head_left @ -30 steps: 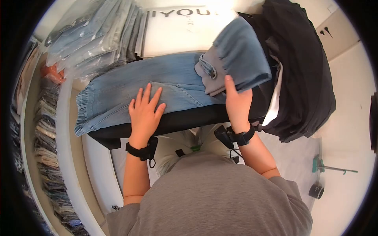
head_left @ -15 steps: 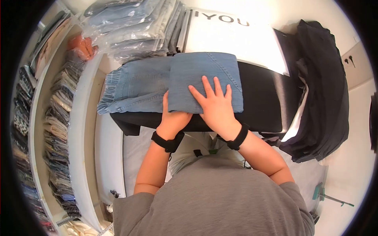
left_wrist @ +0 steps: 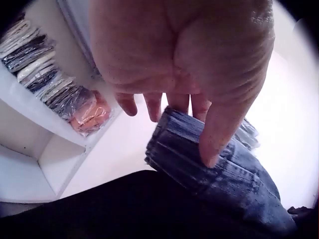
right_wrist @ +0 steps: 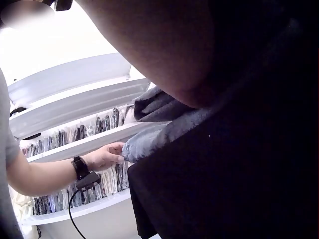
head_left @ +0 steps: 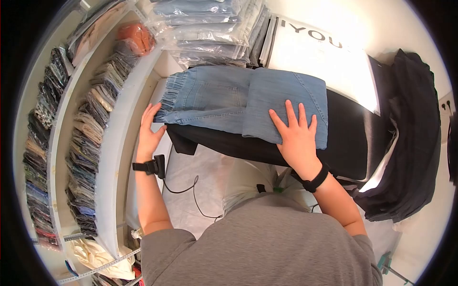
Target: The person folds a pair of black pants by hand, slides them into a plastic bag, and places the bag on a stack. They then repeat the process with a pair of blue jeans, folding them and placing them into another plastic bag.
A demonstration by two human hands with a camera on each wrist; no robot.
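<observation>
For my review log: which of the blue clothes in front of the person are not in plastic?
The jeans under the right hand, partly folded over; the stacked clothes behind them are in clear plastic.

**Denim garment [head_left: 243, 102] lies across my black-covered table [head_left: 348, 128]**

The black cloth hangs over the edge nearest me. On it the garment stretches lengthwise, its gathered end to my left, its right part folded over. A white lettered pack [head_left: 319, 62] lies beyond, and dark clothing [head_left: 415, 143] is heaped at the right end. Left of me, shelves [head_left: 56, 157] carry rows of bagged clothes [head_left: 88, 143].
</observation>
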